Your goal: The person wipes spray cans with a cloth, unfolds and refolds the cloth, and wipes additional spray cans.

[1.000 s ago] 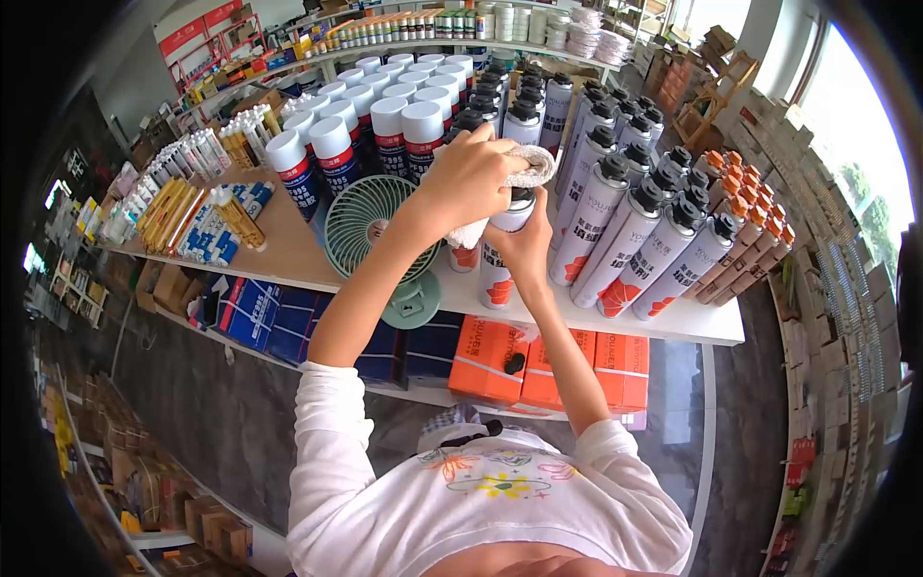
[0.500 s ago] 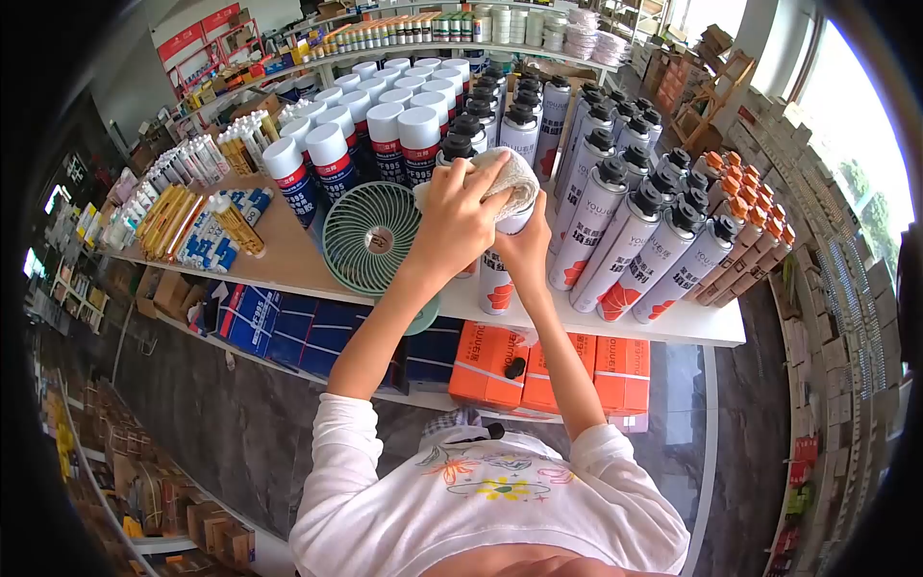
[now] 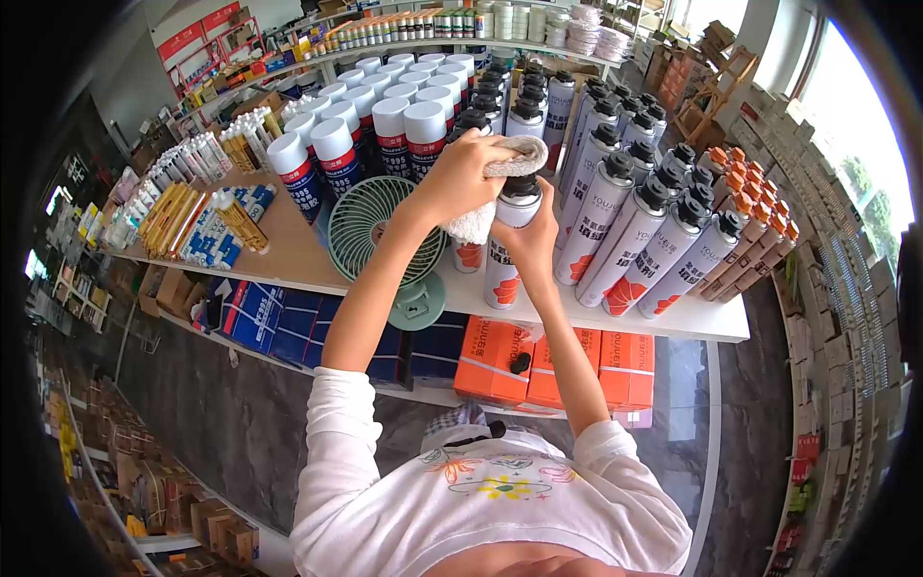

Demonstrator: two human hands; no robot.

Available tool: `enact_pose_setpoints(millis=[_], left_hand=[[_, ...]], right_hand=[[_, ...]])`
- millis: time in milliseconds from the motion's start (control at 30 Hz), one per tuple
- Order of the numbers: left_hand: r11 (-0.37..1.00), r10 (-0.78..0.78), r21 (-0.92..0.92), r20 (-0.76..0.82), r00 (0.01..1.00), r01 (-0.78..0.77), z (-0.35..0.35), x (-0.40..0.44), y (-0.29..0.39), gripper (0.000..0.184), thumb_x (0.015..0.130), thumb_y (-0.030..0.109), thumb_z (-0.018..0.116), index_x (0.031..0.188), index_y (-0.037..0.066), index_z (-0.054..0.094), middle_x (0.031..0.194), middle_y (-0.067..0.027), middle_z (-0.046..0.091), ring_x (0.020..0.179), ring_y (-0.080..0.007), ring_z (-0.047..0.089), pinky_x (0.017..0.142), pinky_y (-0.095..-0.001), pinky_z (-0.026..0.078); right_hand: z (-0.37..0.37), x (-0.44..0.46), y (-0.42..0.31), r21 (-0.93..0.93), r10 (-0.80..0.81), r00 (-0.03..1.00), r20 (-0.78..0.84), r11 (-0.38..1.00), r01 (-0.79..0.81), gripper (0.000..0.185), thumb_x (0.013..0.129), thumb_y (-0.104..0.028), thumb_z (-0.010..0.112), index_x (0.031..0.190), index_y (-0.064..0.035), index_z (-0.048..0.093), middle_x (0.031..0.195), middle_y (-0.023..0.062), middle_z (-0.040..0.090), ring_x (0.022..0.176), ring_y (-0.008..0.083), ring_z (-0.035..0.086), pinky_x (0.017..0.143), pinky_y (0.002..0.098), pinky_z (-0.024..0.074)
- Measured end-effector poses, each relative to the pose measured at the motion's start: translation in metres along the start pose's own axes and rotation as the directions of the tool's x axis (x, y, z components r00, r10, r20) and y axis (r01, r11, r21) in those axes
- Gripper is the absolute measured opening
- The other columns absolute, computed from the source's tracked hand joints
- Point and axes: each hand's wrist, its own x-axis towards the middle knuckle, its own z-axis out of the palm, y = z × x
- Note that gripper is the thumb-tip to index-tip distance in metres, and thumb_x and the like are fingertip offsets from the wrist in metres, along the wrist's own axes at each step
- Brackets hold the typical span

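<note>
My left hand (image 3: 456,180) is closed on a folded white cloth (image 3: 519,156), whose lower part hangs below my fingers. The cloth lies at the black top of a spray foam can (image 3: 502,281). My right hand (image 3: 532,236) wraps round the upper body of this can, which stands near the table's front edge. Its label is white with dark characters and a red flower. Just left of my left forearm is a green desk fan (image 3: 377,228). More foam cans (image 3: 630,236) of the same look stand in rows to the right.
White-capped cans (image 3: 334,154) fill the table's back left, with sealant tubes (image 3: 183,216) farther left. Brown bottles with orange tops (image 3: 755,226) stand at the right end. Orange cartons (image 3: 492,361) and blue boxes (image 3: 288,327) sit under the white table edge (image 3: 673,325).
My left hand and the cloth have shifted off the can's upper side, so its shoulder and black top now show. My right hand still grips the can. The view has shifted slightly.
</note>
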Motion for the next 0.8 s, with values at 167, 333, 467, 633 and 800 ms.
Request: enact_pose_setpoints(millis=[167, 333, 467, 633, 800], left_hand=[[0.997, 0.035, 0.072, -0.169, 0.985, -0.023, 0.017, -0.024, -0.001, 0.041, 0.071, -0.003, 0.067, 0.111, 0.002, 0.071, 0.121, -0.0109, 0.065, 0.091, -0.0296, 0.053, 0.087, -0.038, 0.048], [0.964, 0.073, 0.266, -0.255, 0.964, -0.002, 0.025, -0.039, 0.021, 0.044, 0.067, -0.004, 0.068, 0.11, 0.005, 0.071, 0.135, -0.0058, 0.059, 0.096, -0.0275, 0.053, 0.086, -0.0386, 0.047], [0.914, 0.14, 0.406, -0.268, 0.953, -0.02, 0.027, -0.044, 0.032, 0.035, 0.068, -0.002, 0.066, 0.101, 0.003, 0.074, 0.135, -0.0069, 0.059, 0.097, -0.0282, 0.055, 0.087, -0.0391, 0.046], [0.814, 0.27, 0.564, -0.151, 0.951, -0.142, 0.022, -0.033, 0.042, 0.028, 0.066, 0.002, 0.068, 0.093, 0.008, 0.076, 0.133, -0.0024, 0.061, 0.098, -0.0251, 0.054, 0.088, -0.0367, 0.042], [0.918, 0.112, 0.386, -0.04, 0.993, -0.088, 0.012, -0.003, 0.027, 0.035, 0.064, -0.001, 0.064, 0.097, 0.006, 0.076, 0.118, -0.0048, 0.068, 0.093, -0.0277, 0.055, 0.083, -0.0384, 0.049]], right_hand=[[0.001, -0.001, 0.005, -0.001, -0.022, 1.0, -0.015, 1.0, 0.022, 0.065, 0.072, -0.01, 0.077, 0.128, -0.0033, 0.045, 0.107, 0.0194, 0.067, 0.099, 0.0284, 0.069, 0.085, 0.0369, 0.0523], [0.004, 0.0, 0.006, -0.027, -0.024, 0.999, -0.045, 0.999, 0.023, 0.066, 0.073, -0.012, 0.08, 0.128, -0.003, 0.045, 0.109, 0.0205, 0.067, 0.101, 0.0306, 0.068, 0.085, 0.0379, 0.0525], [0.004, 0.0, 0.004, -0.016, -0.037, 0.999, -0.038, 0.999, 0.037, 0.065, 0.073, -0.013, 0.08, 0.128, -0.003, 0.045, 0.111, 0.0206, 0.067, 0.102, 0.0314, 0.068, 0.085, 0.0381, 0.0527], [0.004, 0.0, 0.007, 0.01, -0.041, 0.998, -0.04, 0.999, 0.042, 0.066, 0.073, -0.013, 0.08, 0.128, -0.0018, 0.046, 0.115, 0.0205, 0.066, 0.107, 0.0311, 0.067, 0.087, 0.0382, 0.0526], [0.002, 0.0, 0.002, 0.035, 0.029, 1.0, 0.003, 0.999, -0.029, 0.072, 0.071, -0.015, 0.081, 0.132, -0.0016, 0.044, 0.114, 0.0189, 0.066, 0.105, 0.0282, 0.066, 0.089, 0.0375, 0.0513]])
